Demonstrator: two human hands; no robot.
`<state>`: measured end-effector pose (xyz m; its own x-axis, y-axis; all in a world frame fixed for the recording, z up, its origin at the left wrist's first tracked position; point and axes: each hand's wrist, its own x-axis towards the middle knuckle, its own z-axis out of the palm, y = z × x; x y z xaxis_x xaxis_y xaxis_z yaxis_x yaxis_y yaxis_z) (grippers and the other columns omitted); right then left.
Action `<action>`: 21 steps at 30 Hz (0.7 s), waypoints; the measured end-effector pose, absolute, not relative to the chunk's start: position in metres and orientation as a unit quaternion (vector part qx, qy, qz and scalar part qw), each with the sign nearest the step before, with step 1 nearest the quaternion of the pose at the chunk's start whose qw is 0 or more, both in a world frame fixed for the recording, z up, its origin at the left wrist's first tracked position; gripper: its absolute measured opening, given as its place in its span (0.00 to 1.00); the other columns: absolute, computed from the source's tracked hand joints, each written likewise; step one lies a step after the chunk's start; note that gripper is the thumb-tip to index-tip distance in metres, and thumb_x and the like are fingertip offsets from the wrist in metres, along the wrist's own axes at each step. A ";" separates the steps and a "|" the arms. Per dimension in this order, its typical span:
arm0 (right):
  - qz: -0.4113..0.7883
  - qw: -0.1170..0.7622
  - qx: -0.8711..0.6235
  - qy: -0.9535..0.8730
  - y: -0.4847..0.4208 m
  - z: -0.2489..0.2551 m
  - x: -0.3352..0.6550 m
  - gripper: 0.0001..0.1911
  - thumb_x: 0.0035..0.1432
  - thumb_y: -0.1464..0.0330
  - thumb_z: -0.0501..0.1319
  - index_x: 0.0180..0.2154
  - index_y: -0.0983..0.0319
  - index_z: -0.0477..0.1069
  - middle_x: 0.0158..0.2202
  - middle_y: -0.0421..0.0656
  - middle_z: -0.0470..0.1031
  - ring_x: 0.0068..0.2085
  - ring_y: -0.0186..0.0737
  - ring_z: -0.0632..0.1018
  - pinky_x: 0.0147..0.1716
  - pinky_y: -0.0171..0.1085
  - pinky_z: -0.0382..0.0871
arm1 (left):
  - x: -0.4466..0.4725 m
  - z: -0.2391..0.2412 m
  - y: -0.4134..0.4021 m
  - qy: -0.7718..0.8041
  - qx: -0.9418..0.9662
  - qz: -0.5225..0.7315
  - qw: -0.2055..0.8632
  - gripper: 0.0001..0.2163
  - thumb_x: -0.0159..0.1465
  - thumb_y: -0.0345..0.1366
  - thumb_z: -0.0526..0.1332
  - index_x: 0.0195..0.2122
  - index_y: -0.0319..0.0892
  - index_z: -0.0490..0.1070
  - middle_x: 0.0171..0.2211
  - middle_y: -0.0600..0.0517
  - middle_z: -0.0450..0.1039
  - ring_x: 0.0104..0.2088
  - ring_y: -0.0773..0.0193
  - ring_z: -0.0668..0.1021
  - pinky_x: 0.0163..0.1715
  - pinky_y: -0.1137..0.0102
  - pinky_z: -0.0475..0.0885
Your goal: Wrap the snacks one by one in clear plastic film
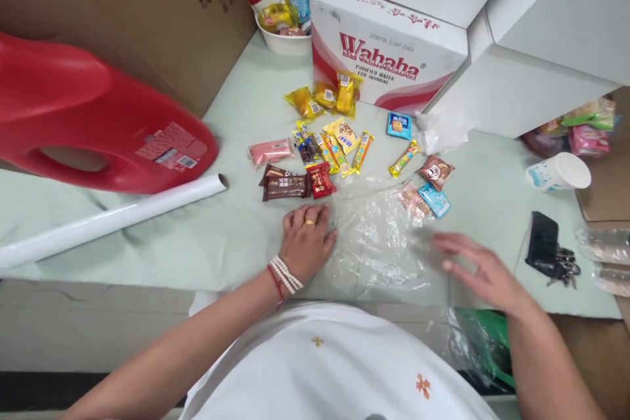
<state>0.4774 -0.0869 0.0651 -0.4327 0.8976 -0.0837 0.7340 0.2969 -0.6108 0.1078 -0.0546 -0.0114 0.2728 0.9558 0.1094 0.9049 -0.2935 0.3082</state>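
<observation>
A clear plastic bag (377, 243) is spread flat and crinkled on the table in front of me. My left hand (306, 243) rests palm down at the bag's left edge, fingers laid on the table and thumb apart. To the bag's right, my right hand (475, 268) hovers slightly blurred, with its fingers apart and nothing in them. Beyond my left hand lie dark brown snack bars (287, 185), a red packet (321, 180), a pink packet (272, 152) and several yellow sticks (363, 151). Near the bag's far right corner are a brown packet (436, 172) and a blue packet (435, 200).
A red jug (118, 125) and a white roll (113, 220) occupy the left. Behind stand a Wahaha box (384, 52) and a snack-filled white bowl (283, 42). Yellow-wrapped cakes (325, 95) lie before the box. At right are a paper cup (558, 172) and keys (566, 267).
</observation>
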 end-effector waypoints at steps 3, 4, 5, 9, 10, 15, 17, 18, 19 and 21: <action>0.088 0.140 -0.610 -0.775 -0.023 0.058 0.495 0.19 0.66 0.67 0.57 0.56 0.55 0.75 0.52 0.50 0.77 0.53 0.55 0.77 0.56 0.54 0.71 | 0.106 -0.020 -0.058 0.567 0.801 0.185 0.037 0.26 0.69 0.39 0.59 0.68 0.44 0.63 0.66 0.36 0.64 0.68 0.40 0.62 0.66 0.42 0.50; 0.036 0.107 -0.618 -0.778 -0.002 0.050 0.496 0.23 0.64 0.70 0.56 0.59 0.57 0.73 0.57 0.52 0.74 0.57 0.59 0.73 0.57 0.57 0.69 | 0.106 -0.023 -0.060 0.551 0.810 0.198 0.023 0.26 0.69 0.38 0.59 0.68 0.50 0.63 0.68 0.39 0.62 0.70 0.41 0.60 0.67 0.40 0.45; 0.008 0.069 -0.615 -0.785 0.017 0.042 0.496 0.28 0.61 0.73 0.57 0.62 0.57 0.70 0.62 0.52 0.69 0.61 0.61 0.69 0.57 0.58 0.68 | 0.105 -0.025 -0.061 0.531 0.822 0.206 0.014 0.26 0.68 0.35 0.59 0.67 0.56 0.63 0.69 0.43 0.61 0.71 0.42 0.59 0.68 0.39 0.40; -0.004 -0.032 -0.553 -0.833 0.062 0.020 0.488 0.33 0.57 0.77 0.58 0.63 0.54 0.69 0.70 0.46 0.60 0.66 0.61 0.61 0.55 0.54 0.70 | 0.104 -0.029 -0.062 0.473 0.858 0.197 0.030 0.29 0.68 0.27 0.56 0.65 0.67 0.64 0.70 0.52 0.62 0.73 0.49 0.57 0.68 0.37 0.29; -0.003 -0.036 -0.560 -0.827 0.064 0.019 0.488 0.32 0.58 0.76 0.58 0.63 0.53 0.69 0.69 0.46 0.62 0.65 0.60 0.64 0.53 0.53 0.72 | 0.105 -0.027 -0.061 0.478 0.857 0.189 0.040 0.27 0.69 0.27 0.55 0.64 0.65 0.65 0.70 0.52 0.62 0.73 0.49 0.57 0.67 0.36 0.28; 0.041 0.116 -0.686 -0.717 0.048 0.031 0.504 0.23 0.60 0.70 0.58 0.56 0.57 0.74 0.58 0.51 0.75 0.56 0.58 0.74 0.53 0.58 0.73 | 0.107 -0.015 -0.050 0.543 0.819 0.144 0.119 0.24 0.70 0.45 0.57 0.66 0.49 0.65 0.72 0.41 0.55 0.73 0.42 0.54 0.65 0.29 0.32; 0.102 0.281 -0.718 -0.628 0.033 0.039 0.509 0.20 0.60 0.66 0.59 0.54 0.59 0.74 0.51 0.51 0.77 0.52 0.56 0.77 0.52 0.58 0.74 | 0.106 -0.011 -0.048 0.541 0.819 0.128 0.145 0.29 0.68 0.50 0.58 0.69 0.48 0.61 0.73 0.39 0.53 0.73 0.41 0.55 0.64 0.28 0.33; 0.136 0.357 -0.721 -0.579 0.024 0.044 0.508 0.20 0.60 0.65 0.59 0.54 0.58 0.73 0.49 0.49 0.78 0.49 0.53 0.79 0.49 0.56 0.77 | 0.106 -0.010 -0.048 0.538 0.820 0.119 0.152 0.32 0.67 0.52 0.59 0.70 0.48 0.59 0.73 0.39 0.52 0.73 0.40 0.55 0.64 0.28 0.33; 0.177 0.419 -0.715 -0.530 0.014 0.048 0.504 0.21 0.60 0.63 0.59 0.54 0.57 0.71 0.48 0.47 0.77 0.44 0.49 0.80 0.44 0.53 0.80 | 0.105 -0.009 -0.050 0.537 0.822 0.111 0.156 0.34 0.66 0.53 0.60 0.70 0.48 0.58 0.73 0.38 0.51 0.73 0.39 0.54 0.64 0.27 0.33; 0.283 0.495 -0.687 -0.451 -0.008 0.056 0.486 0.21 0.58 0.61 0.61 0.53 0.54 0.70 0.46 0.42 0.76 0.37 0.41 0.80 0.34 0.44 0.82 | 0.104 -0.008 -0.055 0.536 0.823 0.096 0.160 0.38 0.63 0.55 0.62 0.71 0.47 0.57 0.74 0.37 0.49 0.73 0.36 0.53 0.64 0.27 0.33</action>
